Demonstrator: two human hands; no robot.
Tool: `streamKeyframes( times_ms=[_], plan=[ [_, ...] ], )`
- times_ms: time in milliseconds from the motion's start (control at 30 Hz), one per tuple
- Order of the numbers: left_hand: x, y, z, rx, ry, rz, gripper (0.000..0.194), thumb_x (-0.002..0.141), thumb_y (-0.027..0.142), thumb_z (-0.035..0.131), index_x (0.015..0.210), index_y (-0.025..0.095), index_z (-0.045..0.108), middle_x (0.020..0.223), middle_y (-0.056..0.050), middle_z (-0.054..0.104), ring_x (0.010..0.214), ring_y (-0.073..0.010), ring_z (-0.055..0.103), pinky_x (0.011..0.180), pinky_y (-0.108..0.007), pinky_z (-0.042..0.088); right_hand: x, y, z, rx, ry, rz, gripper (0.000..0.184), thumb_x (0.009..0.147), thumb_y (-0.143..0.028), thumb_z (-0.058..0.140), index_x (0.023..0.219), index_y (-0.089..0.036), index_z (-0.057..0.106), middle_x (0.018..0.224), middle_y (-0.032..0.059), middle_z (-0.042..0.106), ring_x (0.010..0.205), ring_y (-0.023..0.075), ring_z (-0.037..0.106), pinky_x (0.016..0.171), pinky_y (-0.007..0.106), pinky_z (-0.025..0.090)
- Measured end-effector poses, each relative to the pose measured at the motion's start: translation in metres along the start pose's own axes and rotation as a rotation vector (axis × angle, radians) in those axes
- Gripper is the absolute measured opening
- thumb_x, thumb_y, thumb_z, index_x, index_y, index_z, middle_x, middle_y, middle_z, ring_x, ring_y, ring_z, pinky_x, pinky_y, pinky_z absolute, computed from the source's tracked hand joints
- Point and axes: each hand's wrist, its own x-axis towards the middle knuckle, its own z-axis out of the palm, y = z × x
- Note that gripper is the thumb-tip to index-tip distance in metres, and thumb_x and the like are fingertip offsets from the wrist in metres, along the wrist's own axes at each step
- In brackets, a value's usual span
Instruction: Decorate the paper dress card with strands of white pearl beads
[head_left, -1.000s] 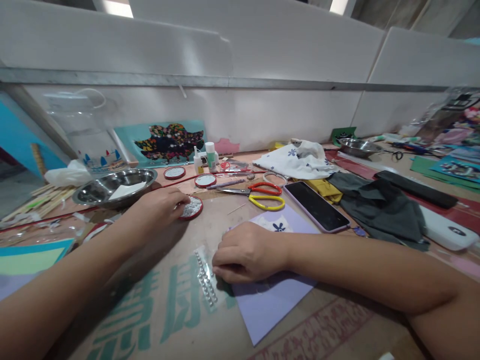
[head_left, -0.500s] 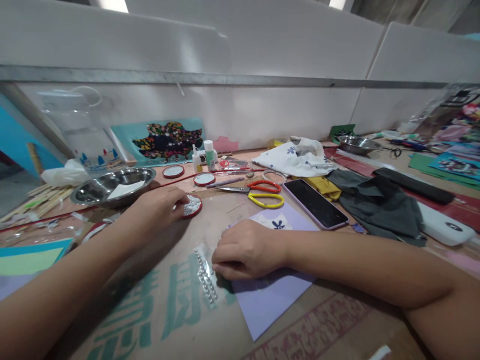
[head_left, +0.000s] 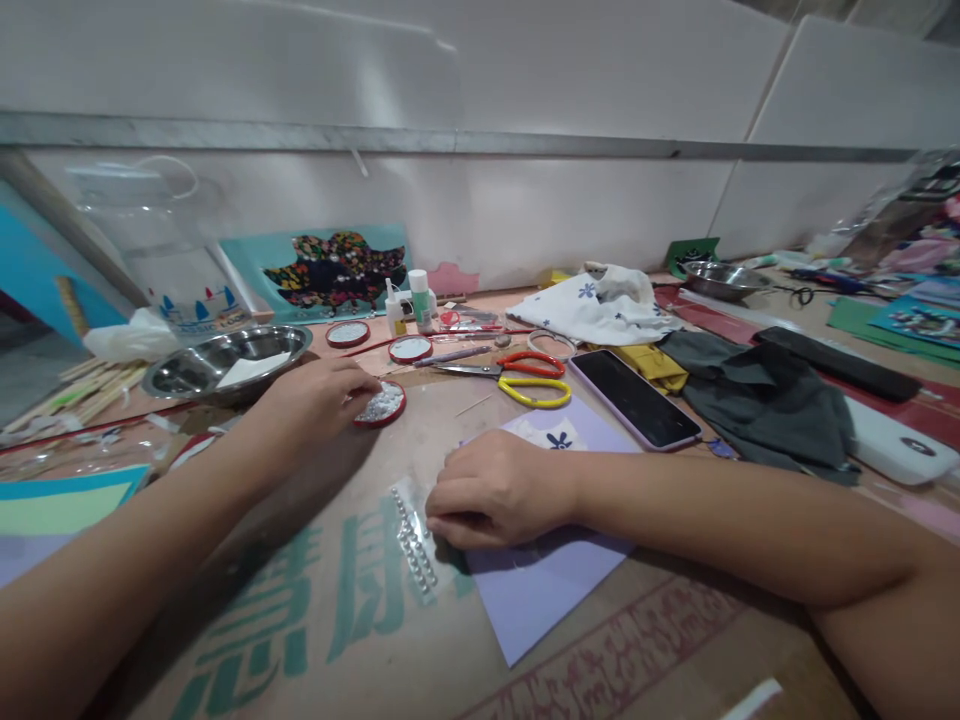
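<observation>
My left hand (head_left: 321, 400) is closed in a pinch at the edge of a red-rimmed lid (head_left: 394, 413) holding small whitish bits; whatever the fingertips hold is too small to make out. My right hand (head_left: 501, 492) rests with curled fingers on a lilac sheet of paper (head_left: 536, 595), its palm side hidden. Beside those fingers lies a clear strip of silver beads (head_left: 414, 540). White cloth with a dark blue flower (head_left: 559, 440) lies on the paper, partly covered by the right hand. Beyond it are scissors (head_left: 499, 370) with one red and one yellow handle.
A metal bowl (head_left: 169, 375) with white paper stands left, in front of a clear bottle (head_left: 150, 250). Two more lids, glue bottles (head_left: 421, 300) and a toothpick (head_left: 474, 405) lie ahead. A phone (head_left: 637, 400), dark cloth (head_left: 757, 400) and patterned white cloth (head_left: 592, 310) are on the right.
The view has tilted down slightly. My left fingers have lifted a little back from the bits in the lid, showing more of them; the right hand stays on the paper.
</observation>
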Motion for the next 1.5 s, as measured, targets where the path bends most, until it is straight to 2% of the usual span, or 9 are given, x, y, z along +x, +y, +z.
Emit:
streamKeyframes(
  times_ms=[133, 300, 467, 600, 667, 733, 967, 1267, 1500],
  plan=[
    [0.001, 0.003, -0.003, 0.016, -0.013, -0.044, 0.04, 0.091, 0.037, 0.041, 0.097, 0.019, 0.076, 0.1, -0.012, 0.077, 0.091, -0.0312, 0.068, 0.083, -0.044, 0.051, 0.0, 0.0, 0.0, 0.001, -0.033, 0.007, 0.034, 0.102, -0.029, 0.042, 0.077, -0.018, 0.062, 0.066, -0.0002, 0.066, 0.061, 0.0112, 0.057, 0.058, 0.025, 0.035],
    [0.002, 0.005, -0.003, 0.016, -0.015, -0.013, 0.043, 0.091, 0.032, 0.038, 0.103, 0.017, 0.076, 0.104, -0.014, 0.076, 0.095, -0.0333, 0.068, 0.085, -0.045, 0.05, -0.001, 0.0, 0.001, -0.004, -0.033, 0.019, 0.033, 0.101, -0.029, 0.043, 0.077, -0.018, 0.062, 0.065, 0.0, 0.066, 0.061, 0.0118, 0.056, 0.057, 0.026, 0.035],
    [0.003, 0.016, -0.012, -0.032, -0.01, -0.136, 0.038, 0.093, 0.036, 0.04, 0.102, 0.02, 0.073, 0.092, -0.01, 0.074, 0.082, -0.0301, 0.067, 0.073, -0.041, 0.048, 0.0, 0.0, -0.003, 0.072, 0.043, 0.033, 0.029, 0.098, -0.026, 0.047, 0.076, -0.017, 0.064, 0.062, 0.0002, 0.064, 0.058, 0.0116, 0.053, 0.056, 0.025, 0.036],
    [-0.003, 0.042, -0.025, -0.39, 0.043, -0.195, 0.03, 0.091, 0.043, 0.054, 0.105, 0.02, 0.068, 0.095, -0.005, 0.075, 0.084, -0.0229, 0.068, 0.074, -0.033, 0.051, 0.002, 0.001, -0.007, 0.299, 0.19, 0.285, 0.021, 0.096, -0.026, 0.053, 0.082, -0.016, 0.065, 0.066, -0.0001, 0.064, 0.059, 0.0101, 0.054, 0.058, 0.022, 0.041],
    [-0.012, 0.058, -0.026, -0.483, 0.075, -0.165, 0.03, 0.09, 0.042, 0.058, 0.11, 0.022, 0.068, 0.098, -0.004, 0.076, 0.089, -0.0221, 0.069, 0.078, -0.033, 0.053, 0.004, 0.002, -0.007, 0.389, 0.286, 0.448, 0.014, 0.094, -0.027, 0.058, 0.086, -0.016, 0.064, 0.07, -0.0007, 0.064, 0.059, 0.0093, 0.054, 0.057, 0.02, 0.043],
    [-0.024, 0.072, -0.022, -0.589, 0.083, -0.191, 0.032, 0.092, 0.04, 0.059, 0.12, 0.026, 0.064, 0.092, -0.001, 0.076, 0.085, -0.0205, 0.07, 0.077, -0.032, 0.054, 0.005, 0.004, -0.006, 0.445, 0.349, 0.525, 0.013, 0.091, -0.029, 0.063, 0.094, -0.016, 0.063, 0.073, -0.0014, 0.063, 0.06, 0.0091, 0.054, 0.056, 0.02, 0.044],
    [-0.052, 0.09, 0.002, -1.023, 0.087, -0.351, 0.041, 0.083, 0.034, 0.068, 0.122, 0.022, 0.063, 0.086, -0.003, 0.076, 0.076, -0.0194, 0.071, 0.071, -0.032, 0.057, 0.006, 0.001, -0.005, 0.516, 0.241, 0.382, 0.019, 0.093, -0.021, 0.064, 0.111, -0.016, 0.068, 0.097, 0.0048, 0.075, 0.073, 0.0101, 0.063, 0.066, 0.021, 0.051],
    [-0.054, 0.093, 0.005, -1.045, 0.121, -0.375, 0.038, 0.088, 0.035, 0.064, 0.125, 0.024, 0.061, 0.094, -0.004, 0.076, 0.086, -0.0204, 0.072, 0.078, -0.034, 0.058, 0.007, 0.002, -0.007, 0.451, 0.355, 0.416, 0.013, 0.091, -0.016, 0.066, 0.102, -0.016, 0.073, 0.094, 0.0034, 0.078, 0.08, 0.0115, 0.071, 0.074, 0.023, 0.056],
    [-0.054, 0.092, 0.008, -1.056, 0.111, -0.367, 0.038, 0.089, 0.038, 0.064, 0.123, 0.023, 0.061, 0.094, -0.005, 0.074, 0.087, -0.0207, 0.071, 0.077, -0.034, 0.059, 0.006, 0.001, -0.007, 0.465, 0.327, 0.462, 0.01, 0.092, -0.019, 0.065, 0.098, -0.016, 0.073, 0.087, 0.0022, 0.077, 0.073, 0.0108, 0.068, 0.069, 0.022, 0.054]
  ],
)
